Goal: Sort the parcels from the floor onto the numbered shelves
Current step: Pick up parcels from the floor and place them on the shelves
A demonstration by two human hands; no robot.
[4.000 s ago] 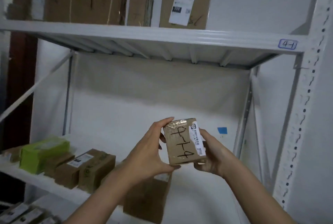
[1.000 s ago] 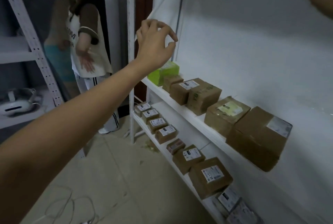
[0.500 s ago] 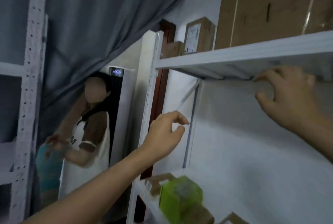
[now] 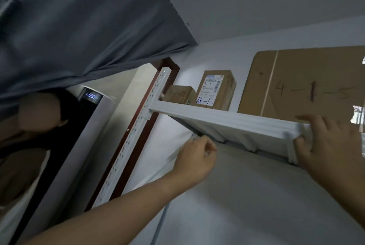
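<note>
Head view showed our parcel gone from both hands: our right hand gripped the shelf edge, our left hand curled empty; we judged it shelved

- large cardboard box: "4-1-5" handwritten in dark marker across the front face.
- medium cardboard box: white printed shipping label with barcodes (print too small to read). Handwritten "4-1-" runs along the label's bottom, and the rest is cut off by the shelf front edge.
- small cardboard box: faint handwriting that starts "4-1-" (last digit blurred, can't tell).
- display at the top of the tower appliance: lit digits, roughly "550" (soft focus).
</note>
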